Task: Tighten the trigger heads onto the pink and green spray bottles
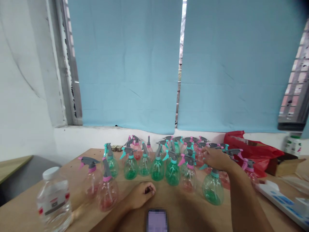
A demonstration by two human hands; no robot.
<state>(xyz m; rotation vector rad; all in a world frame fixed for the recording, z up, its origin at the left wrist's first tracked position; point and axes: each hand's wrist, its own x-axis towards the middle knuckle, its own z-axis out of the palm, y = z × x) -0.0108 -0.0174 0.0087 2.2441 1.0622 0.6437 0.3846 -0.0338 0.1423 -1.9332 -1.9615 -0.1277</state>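
My left hand (pixel 144 194) rests on the table in front of the bottles, its fingers curled with nothing visible in them. Stretched out to the right, my right hand (pixel 214 158) is among the spray heads with its fingers bent together; what they grip, if anything, is hidden. Just below it stands a green spray bottle (pixel 213 192) with a teal collar, its head partly covered by the hand. A pink-collared spray bottle (pixel 188 180) stands left of that. Nearest my left hand are a green spray bottle (pixel 157 169) behind and a pink spray bottle (pixel 107 195) to the left.
Several more pink and green spray bottles line the back of the wooden table (pixel 183 212). A clear water bottle (pixel 54 199) stands front left, and a phone (pixel 157 220) lies at the front edge. On the right are a red plastic bag (pixel 251 149), a cardboard box (pixel 285 164) and a white-blue object (pixel 282 199).
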